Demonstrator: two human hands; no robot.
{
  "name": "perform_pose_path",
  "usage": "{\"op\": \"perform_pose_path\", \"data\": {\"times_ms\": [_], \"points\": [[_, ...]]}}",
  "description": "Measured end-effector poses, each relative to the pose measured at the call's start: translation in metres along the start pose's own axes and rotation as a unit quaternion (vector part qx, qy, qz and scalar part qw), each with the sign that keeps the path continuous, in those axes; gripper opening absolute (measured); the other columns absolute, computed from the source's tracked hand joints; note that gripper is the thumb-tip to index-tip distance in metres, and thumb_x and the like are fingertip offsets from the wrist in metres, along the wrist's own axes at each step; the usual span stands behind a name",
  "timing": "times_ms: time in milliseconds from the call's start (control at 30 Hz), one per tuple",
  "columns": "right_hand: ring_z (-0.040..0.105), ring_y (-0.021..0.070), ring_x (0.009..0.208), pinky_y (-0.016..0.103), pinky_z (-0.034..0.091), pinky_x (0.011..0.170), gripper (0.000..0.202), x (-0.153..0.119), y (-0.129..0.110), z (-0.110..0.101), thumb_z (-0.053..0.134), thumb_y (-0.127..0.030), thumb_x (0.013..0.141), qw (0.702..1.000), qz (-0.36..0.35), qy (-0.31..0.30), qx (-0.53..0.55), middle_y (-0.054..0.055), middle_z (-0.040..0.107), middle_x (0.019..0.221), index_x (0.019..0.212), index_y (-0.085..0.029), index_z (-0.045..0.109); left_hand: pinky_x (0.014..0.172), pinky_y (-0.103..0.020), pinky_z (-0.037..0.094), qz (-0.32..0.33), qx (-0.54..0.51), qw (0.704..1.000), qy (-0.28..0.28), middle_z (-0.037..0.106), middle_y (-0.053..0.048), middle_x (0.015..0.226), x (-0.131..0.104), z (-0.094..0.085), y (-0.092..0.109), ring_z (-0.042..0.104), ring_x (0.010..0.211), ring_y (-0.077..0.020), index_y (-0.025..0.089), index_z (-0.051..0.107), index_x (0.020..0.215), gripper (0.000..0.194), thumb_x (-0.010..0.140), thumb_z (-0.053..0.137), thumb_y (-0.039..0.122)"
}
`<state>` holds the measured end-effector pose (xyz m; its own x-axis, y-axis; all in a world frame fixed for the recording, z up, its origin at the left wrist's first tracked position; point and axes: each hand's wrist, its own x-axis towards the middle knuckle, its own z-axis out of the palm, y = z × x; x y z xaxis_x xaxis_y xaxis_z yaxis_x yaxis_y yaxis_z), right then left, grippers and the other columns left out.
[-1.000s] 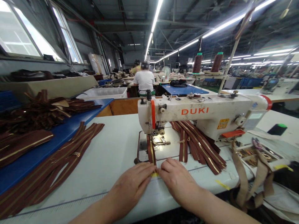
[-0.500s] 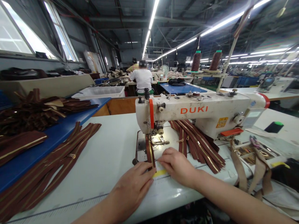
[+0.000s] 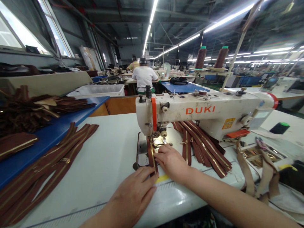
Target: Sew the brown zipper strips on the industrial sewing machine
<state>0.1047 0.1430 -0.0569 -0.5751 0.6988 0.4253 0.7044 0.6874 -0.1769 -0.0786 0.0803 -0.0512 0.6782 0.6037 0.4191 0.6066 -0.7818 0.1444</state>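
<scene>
A brown zipper strip (image 3: 151, 154) with gold teeth runs lengthwise under the presser foot of a white sewing machine (image 3: 175, 106). Its near end is pinched by my left hand (image 3: 136, 191), with the thumb and fingers closed at the table's front. My right hand (image 3: 173, 162) is closed too, its fingertips on the strip's right edge just in front of the needle area; they partly hide the lit needle plate (image 3: 157, 142). More brown zippers (image 3: 201, 144) lie fanned beneath the machine arm, right of my right hand.
Another bundle of zippers (image 3: 51, 164) spreads over the table's left side, beside a blue surface (image 3: 78, 122) piled with brown strips. A parts tray (image 3: 263, 155) with scissors and beige straps stands at right. A person in white (image 3: 144, 77) sits ahead.
My right hand has moved left and slightly forward, from beside the zipper strip onto its edge. My left hand stays at the near end. The view has shifted slightly.
</scene>
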Motion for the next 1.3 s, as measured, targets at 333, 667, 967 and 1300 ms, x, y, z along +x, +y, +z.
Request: {"op": "perform_pose_path", "data": {"times_ms": [333, 667, 967, 1300], "points": [[0.048, 0.0196, 0.083, 0.031, 0.040, 0.074, 0.014, -0.006, -0.006, -0.006, 0.054, -0.018, 0.088, 0.999, 0.005, -0.033, 0.004, 0.005, 0.059, 0.080, 0.079, -0.016, 0.064, 0.092, -0.037, 0.051, -0.005, -0.005, 1.000, -0.004, 0.060, -0.007, 0.114, 0.001, -0.001, 0.000, 0.056, 0.105, -0.0214, 0.023, 0.056, 0.119, 0.032, 0.090, 0.045, 0.017], [0.048, 0.0205, 0.086, 0.033, 0.036, 0.075, 0.012, 0.001, -0.002, -0.006, 0.054, -0.018, 0.088, 0.998, -0.020, -0.040, -0.044, 0.005, 0.058, 0.082, 0.079, -0.017, 0.063, 0.089, -0.040, 0.051, -0.022, -0.002, 0.999, -0.025, 0.061, -0.007, 0.110, 0.007, -0.003, -0.001, 0.058, 0.101, -0.0225, 0.023, 0.057, 0.116, 0.030, 0.089, 0.045, 0.018], [0.048, 0.0199, 0.083, 0.032, 0.035, 0.072, 0.012, 0.022, 0.015, 0.000, 0.056, -0.020, 0.087, 0.995, -0.055, -0.028, -0.082, 0.005, 0.059, 0.080, 0.079, -0.015, 0.064, 0.088, -0.040, 0.051, -0.037, 0.017, 0.999, -0.013, 0.061, -0.007, 0.106, 0.026, 0.005, -0.022, 0.057, 0.099, -0.0223, 0.020, 0.060, 0.109, 0.026, 0.090, 0.043, 0.020], [0.049, 0.0200, 0.083, 0.031, 0.037, 0.073, 0.014, 0.022, 0.019, 0.002, 0.053, -0.018, 0.089, 0.996, -0.060, -0.014, -0.067, 0.005, 0.060, 0.080, 0.081, -0.015, 0.065, 0.089, -0.041, 0.051, -0.051, 0.035, 0.998, -0.012, 0.062, -0.010, 0.107, 0.037, 0.008, -0.039, 0.058, 0.099, -0.0235, 0.015, 0.061, 0.106, 0.023, 0.088, 0.047, 0.018]]}}
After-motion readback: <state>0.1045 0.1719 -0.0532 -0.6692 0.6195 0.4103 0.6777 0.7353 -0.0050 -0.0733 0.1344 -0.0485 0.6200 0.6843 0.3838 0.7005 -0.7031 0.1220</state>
